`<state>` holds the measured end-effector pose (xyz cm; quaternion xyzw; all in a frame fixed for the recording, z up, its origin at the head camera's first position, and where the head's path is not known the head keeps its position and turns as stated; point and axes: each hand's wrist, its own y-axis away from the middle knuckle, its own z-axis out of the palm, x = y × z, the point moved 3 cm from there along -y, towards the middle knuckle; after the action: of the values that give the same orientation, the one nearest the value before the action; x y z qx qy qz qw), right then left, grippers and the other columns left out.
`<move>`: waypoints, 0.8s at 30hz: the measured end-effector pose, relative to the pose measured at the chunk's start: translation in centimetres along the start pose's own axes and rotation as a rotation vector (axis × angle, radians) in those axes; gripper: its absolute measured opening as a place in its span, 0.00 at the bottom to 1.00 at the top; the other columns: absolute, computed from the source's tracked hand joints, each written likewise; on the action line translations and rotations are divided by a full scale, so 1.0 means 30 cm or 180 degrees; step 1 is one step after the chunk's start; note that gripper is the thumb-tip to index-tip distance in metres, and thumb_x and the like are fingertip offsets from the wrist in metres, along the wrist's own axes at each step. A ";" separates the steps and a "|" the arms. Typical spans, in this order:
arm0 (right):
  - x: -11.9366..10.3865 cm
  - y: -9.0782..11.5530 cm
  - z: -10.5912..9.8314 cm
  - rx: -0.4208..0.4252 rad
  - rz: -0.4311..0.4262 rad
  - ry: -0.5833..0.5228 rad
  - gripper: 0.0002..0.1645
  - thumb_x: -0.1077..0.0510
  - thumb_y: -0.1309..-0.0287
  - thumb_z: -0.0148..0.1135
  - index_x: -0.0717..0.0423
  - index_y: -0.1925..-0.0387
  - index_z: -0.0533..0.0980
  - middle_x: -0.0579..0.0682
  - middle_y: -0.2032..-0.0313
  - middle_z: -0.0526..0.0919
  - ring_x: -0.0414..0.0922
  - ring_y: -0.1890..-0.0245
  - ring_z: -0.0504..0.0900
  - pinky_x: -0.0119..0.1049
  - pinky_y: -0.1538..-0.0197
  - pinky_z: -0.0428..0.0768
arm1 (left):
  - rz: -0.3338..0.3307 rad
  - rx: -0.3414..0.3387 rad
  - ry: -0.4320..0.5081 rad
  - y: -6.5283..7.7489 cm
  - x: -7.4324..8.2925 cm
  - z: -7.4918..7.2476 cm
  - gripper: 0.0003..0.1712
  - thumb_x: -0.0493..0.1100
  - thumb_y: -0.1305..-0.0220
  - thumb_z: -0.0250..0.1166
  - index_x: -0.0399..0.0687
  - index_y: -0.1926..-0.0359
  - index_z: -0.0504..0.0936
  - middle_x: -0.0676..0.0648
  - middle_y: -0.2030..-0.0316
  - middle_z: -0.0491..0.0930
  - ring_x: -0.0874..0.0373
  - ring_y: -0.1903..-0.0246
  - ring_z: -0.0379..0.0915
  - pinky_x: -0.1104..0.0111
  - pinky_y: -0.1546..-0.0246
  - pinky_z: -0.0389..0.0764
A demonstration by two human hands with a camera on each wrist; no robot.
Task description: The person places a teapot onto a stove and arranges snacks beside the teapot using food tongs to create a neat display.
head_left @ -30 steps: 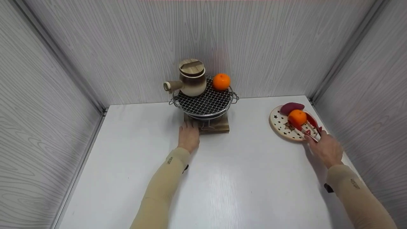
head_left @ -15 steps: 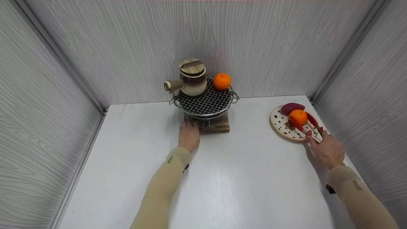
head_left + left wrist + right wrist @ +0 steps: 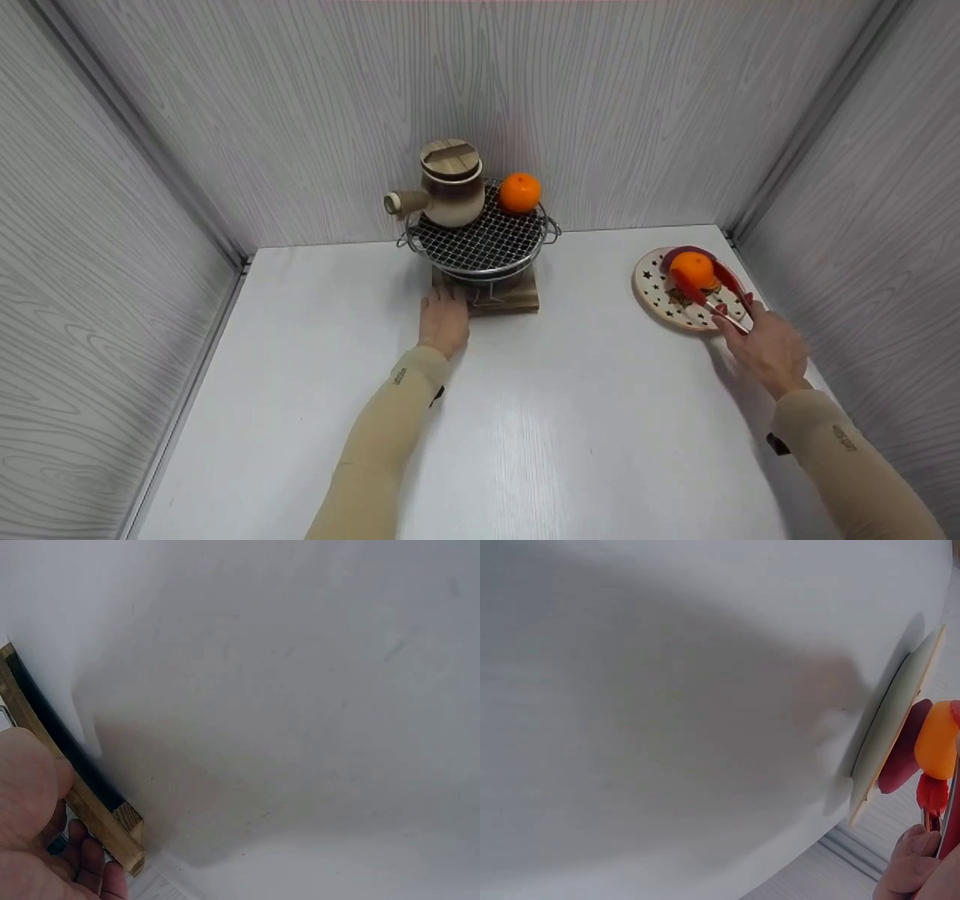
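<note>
My right hand (image 3: 771,351) grips tongs (image 3: 731,324) with red tips, which pinch an orange (image 3: 691,270) over the star-patterned plate (image 3: 651,294). A purple sweet potato (image 3: 907,750) lies on that plate, partly hidden behind the orange in the head view. My left hand (image 3: 444,322) holds the left front edge of a wooden base (image 3: 517,298), thumb on one side and fingertips on the other in the left wrist view. A round stove with a wire-mesh grill (image 3: 480,244) stands on the base. On the mesh are a lidded pot (image 3: 455,199) and another orange (image 3: 520,193).
The pot's side handle (image 3: 407,201) juts left past the grill's rim. Wire loop handles (image 3: 553,230) stick out at the grill's sides. Grey wood-patterned walls enclose the white table (image 3: 540,420) at the back and both sides. The plate sits near the right edge.
The tongs have raised the orange slightly and shifted it left, so that it now covers more of the sweet potato. My left hand keeps its place at the wooden base.
</note>
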<state>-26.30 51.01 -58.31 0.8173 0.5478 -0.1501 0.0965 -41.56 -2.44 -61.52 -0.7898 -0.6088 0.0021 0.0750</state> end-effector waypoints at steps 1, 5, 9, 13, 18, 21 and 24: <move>-0.006 0.000 -0.004 0.0053 -0.0043 0.0025 0.65 0.15 0.26 0.50 0.63 0.14 0.62 0.81 0.36 0.78 0.67 0.58 0.76 0.51 0.62 0.74 | 0.0003 0.0013 0.0014 0.001 0.000 0.000 0.37 0.40 0.23 0.69 0.32 0.20 0.68 0.26 0.26 0.74 0.32 0.28 0.74 0.42 0.29 0.81; -0.024 0.000 -0.020 0.0227 -0.0204 0.0121 0.61 0.18 0.25 0.52 0.65 0.19 0.67 0.79 0.47 0.82 0.64 0.65 0.75 0.44 0.69 0.66 | 0.0003 0.0048 0.0052 0.005 -0.003 0.001 0.38 0.39 0.21 0.66 0.31 0.19 0.65 0.24 0.23 0.70 0.30 0.27 0.74 0.41 0.28 0.80; -0.034 0.001 -0.031 0.0167 -0.0168 0.0124 0.64 0.15 0.26 0.49 0.64 0.17 0.65 0.81 0.42 0.80 0.65 0.63 0.75 0.44 0.67 0.67 | -0.0006 0.0012 0.0057 0.004 -0.004 0.002 0.39 0.40 0.21 0.67 0.31 0.18 0.64 0.24 0.22 0.69 0.30 0.26 0.73 0.41 0.28 0.80; -0.049 0.000 -0.041 0.0135 -0.0163 0.0128 0.65 0.14 0.26 0.47 0.62 0.14 0.62 0.81 0.39 0.80 0.66 0.61 0.76 0.44 0.67 0.68 | -0.0004 0.0008 0.0065 0.005 -0.003 -0.003 0.37 0.40 0.21 0.67 0.32 0.19 0.66 0.24 0.23 0.70 0.30 0.27 0.73 0.41 0.29 0.80; -0.073 0.005 -0.052 0.0121 -0.0265 0.0119 0.63 0.16 0.25 0.48 0.61 0.14 0.63 0.78 0.40 0.81 0.67 0.58 0.77 0.44 0.65 0.68 | 0.0009 0.0044 0.0061 0.011 0.001 -0.010 0.38 0.39 0.22 0.68 0.31 0.19 0.66 0.23 0.24 0.71 0.30 0.28 0.74 0.41 0.29 0.81; -0.091 0.013 -0.056 0.0103 -0.0316 0.0098 0.63 0.16 0.25 0.48 0.61 0.14 0.62 0.76 0.41 0.82 0.66 0.57 0.77 0.44 0.64 0.67 | 0.0021 0.0070 0.0039 0.014 0.003 -0.011 0.39 0.40 0.23 0.69 0.31 0.19 0.66 0.24 0.24 0.72 0.31 0.28 0.75 0.41 0.30 0.81; -0.108 0.015 -0.061 0.0164 -0.0419 0.0079 0.61 0.18 0.24 0.50 0.61 0.15 0.65 0.74 0.46 0.83 0.64 0.60 0.77 0.43 0.65 0.66 | 0.0018 0.0053 0.0031 0.013 0.003 -0.009 0.38 0.40 0.23 0.69 0.32 0.19 0.66 0.24 0.24 0.72 0.31 0.28 0.75 0.41 0.30 0.81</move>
<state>-26.77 48.62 -55.47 0.7835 0.5976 -0.1601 0.0585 -41.15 -2.47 -61.29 -0.7909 -0.6061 0.0035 0.0846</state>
